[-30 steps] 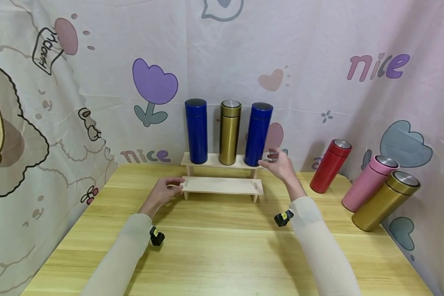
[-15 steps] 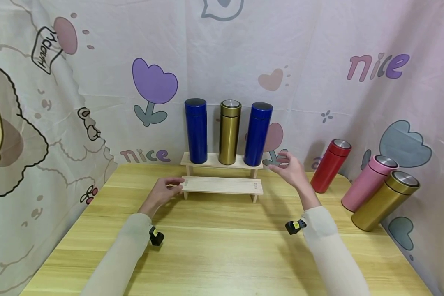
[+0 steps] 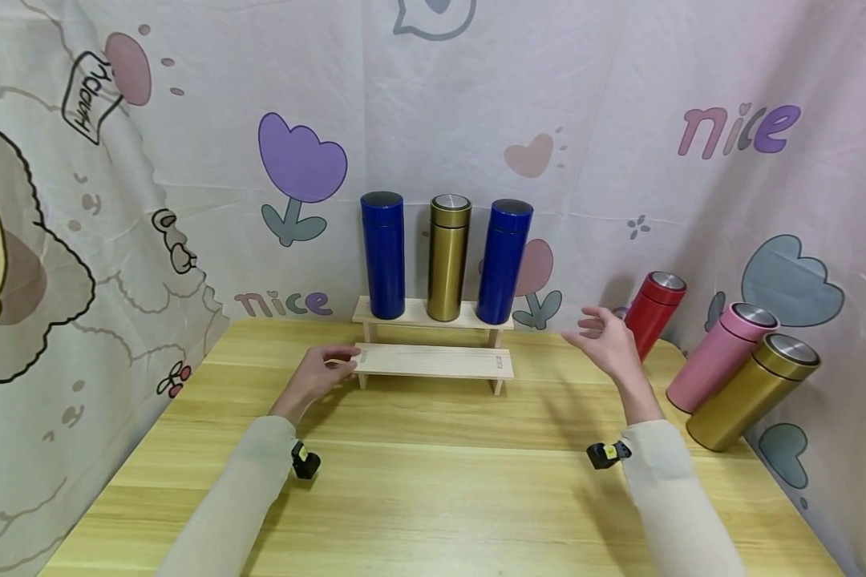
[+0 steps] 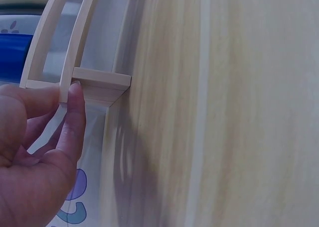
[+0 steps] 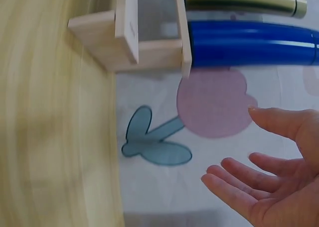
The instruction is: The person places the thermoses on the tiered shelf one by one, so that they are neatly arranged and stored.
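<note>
A two-step wooden stand (image 3: pixel 433 362) is set at the back of the table. On its upper step, left to right, are a blue thermos bottle (image 3: pixel 383 256), a gold thermos bottle (image 3: pixel 448 260) and a second blue thermos bottle (image 3: pixel 503 263), all upright. My left hand (image 3: pixel 322 373) pinches the left end of the lower step between thumb and fingers, plain in the left wrist view. My right hand (image 3: pixel 609 343) is in the air right of the stand, fingers spread and holding nothing. It overlaps the lower part of a red thermos bottle (image 3: pixel 653 308) in the head view.
Right of the red bottle stand a pink thermos bottle (image 3: pixel 722 357) and another gold thermos bottle (image 3: pixel 754 393), near the table's right edge. A printed cloth (image 3: pixel 584 96) hangs behind the wooden table (image 3: pixel 440 497).
My right hand has moved rightward, away from the right-hand blue bottle and toward the red one. My left hand, the stand and the bottles stay where they were.
</note>
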The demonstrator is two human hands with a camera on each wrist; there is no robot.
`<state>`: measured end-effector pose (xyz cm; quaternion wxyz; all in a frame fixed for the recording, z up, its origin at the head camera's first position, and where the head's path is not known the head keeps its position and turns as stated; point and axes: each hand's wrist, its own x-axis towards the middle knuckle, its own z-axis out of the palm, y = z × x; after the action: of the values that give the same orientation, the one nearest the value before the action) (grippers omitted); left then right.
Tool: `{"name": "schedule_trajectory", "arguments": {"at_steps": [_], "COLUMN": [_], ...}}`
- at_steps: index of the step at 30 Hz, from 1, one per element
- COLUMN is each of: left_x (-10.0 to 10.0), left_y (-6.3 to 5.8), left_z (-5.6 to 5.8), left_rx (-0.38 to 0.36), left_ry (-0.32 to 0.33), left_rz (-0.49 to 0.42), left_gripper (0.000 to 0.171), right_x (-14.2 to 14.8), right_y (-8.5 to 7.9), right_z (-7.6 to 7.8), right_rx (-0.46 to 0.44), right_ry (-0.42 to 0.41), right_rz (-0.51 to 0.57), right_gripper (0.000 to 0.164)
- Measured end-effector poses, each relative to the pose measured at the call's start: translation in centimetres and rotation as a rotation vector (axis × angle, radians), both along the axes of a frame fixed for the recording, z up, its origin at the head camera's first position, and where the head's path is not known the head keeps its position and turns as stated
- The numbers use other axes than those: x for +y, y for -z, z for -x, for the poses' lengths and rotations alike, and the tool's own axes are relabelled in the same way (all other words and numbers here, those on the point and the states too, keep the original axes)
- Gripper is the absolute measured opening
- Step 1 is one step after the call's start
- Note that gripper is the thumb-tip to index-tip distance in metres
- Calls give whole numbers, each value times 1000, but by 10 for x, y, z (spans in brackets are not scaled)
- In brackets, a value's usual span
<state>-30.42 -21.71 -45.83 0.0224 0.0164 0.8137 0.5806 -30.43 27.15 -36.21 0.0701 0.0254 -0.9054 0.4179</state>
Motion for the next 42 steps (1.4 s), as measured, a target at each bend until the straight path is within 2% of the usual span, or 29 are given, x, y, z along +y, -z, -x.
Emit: {"name": "schedule_trajectory", "arguments": {"at_steps": [10,16,24,31,42], "left_x": [0,1,0,0,0], "left_y": [-2,-4,0,4,1], "left_z": [0,0,-2,0,-2], "left_rx": [-11,-7,-1,-4,1], "left_ry": [-12,-11,1,-11,-6], "left_rz": [19,29,19,19,10], "left_gripper": [35,35,35,35,35], "right_x": [33,49,62,71,80], "right_y": [14,22,35,50,69], "right_z": [-8,-12,-13,-11,-4], "right_rx": [-14,-30,-29,11,-20], "right_ry": [63,98,223,300,366], "right_rz": [-11,40,-2,-58,-44], "right_gripper": [72,71,65,58,60]}}
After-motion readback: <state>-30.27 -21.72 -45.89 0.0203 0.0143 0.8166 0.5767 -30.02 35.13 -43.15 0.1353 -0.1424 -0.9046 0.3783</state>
